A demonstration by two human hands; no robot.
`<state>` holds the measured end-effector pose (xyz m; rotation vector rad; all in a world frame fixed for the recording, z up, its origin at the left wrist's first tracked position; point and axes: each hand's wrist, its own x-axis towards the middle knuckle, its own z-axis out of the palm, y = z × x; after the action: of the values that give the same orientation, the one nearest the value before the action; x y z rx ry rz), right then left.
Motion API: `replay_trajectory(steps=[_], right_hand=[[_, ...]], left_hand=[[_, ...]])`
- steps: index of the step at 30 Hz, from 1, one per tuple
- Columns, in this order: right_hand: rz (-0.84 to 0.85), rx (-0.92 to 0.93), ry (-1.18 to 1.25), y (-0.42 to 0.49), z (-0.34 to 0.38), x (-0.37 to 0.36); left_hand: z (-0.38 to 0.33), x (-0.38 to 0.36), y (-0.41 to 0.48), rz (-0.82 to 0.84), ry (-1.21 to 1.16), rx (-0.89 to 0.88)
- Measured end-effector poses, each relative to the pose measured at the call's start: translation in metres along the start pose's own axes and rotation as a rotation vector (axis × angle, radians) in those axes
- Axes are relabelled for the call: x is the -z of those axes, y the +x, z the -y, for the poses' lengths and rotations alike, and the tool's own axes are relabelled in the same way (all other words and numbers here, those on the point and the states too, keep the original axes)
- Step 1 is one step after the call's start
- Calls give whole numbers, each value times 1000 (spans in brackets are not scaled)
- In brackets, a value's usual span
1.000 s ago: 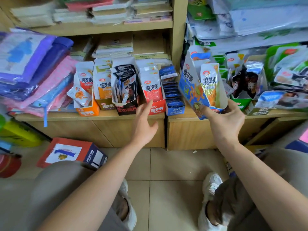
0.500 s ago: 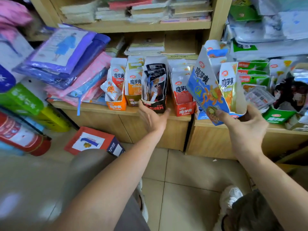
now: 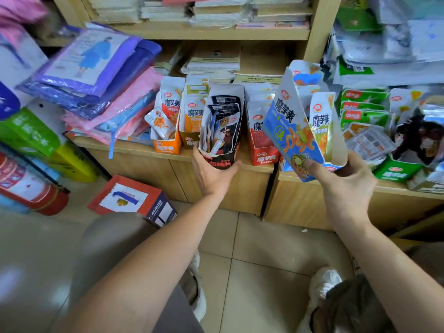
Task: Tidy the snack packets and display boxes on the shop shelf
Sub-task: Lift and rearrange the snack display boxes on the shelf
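A row of snack display boxes stands on the wooden shelf (image 3: 168, 162): an orange box (image 3: 167, 140), a brown box (image 3: 191, 131), a black box (image 3: 223, 123) and a red box (image 3: 260, 143). My left hand (image 3: 211, 174) grips the bottom front of the black box, which holds several dark packets. My right hand (image 3: 346, 186) holds a blue display box (image 3: 290, 126) by its lower corner, tilted and lifted off the shelf, with a yellow-green packet (image 3: 322, 121) inside it.
Green display boxes (image 3: 396, 171) and loose packets crowd the shelf at the right. Folded purple and pink plastic packs (image 3: 96, 75) are piled at the left. A red-and-white carton (image 3: 132, 200) lies on the tiled floor, and a red cylinder (image 3: 31, 188) lies at the far left.
My left hand reached forward and took hold of the black box's base. My right hand lifted the blue box off the shelf and carried it leftward, tilted. The view swung left.
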<state>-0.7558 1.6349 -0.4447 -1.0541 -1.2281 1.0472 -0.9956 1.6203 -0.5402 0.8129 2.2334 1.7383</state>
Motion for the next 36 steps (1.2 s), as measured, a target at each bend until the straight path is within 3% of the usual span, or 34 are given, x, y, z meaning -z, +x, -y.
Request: replay_trajectory(steps=[9, 22, 31, 36], right_hand=[[2, -20, 33, -2, 9, -4], [172, -69, -31, -26, 4, -42], [-31, -46, -384, -44, -44, -107], [-70, -18, -411, -42, -65, -132]], left_hand=[[-30, 26, 3, -104, -197, -18], [-55, 126, 8, -140, -385, -191], [-38, 147, 20, -191, -353, -191], [-44, 150, 15, -190, -381, -224]])
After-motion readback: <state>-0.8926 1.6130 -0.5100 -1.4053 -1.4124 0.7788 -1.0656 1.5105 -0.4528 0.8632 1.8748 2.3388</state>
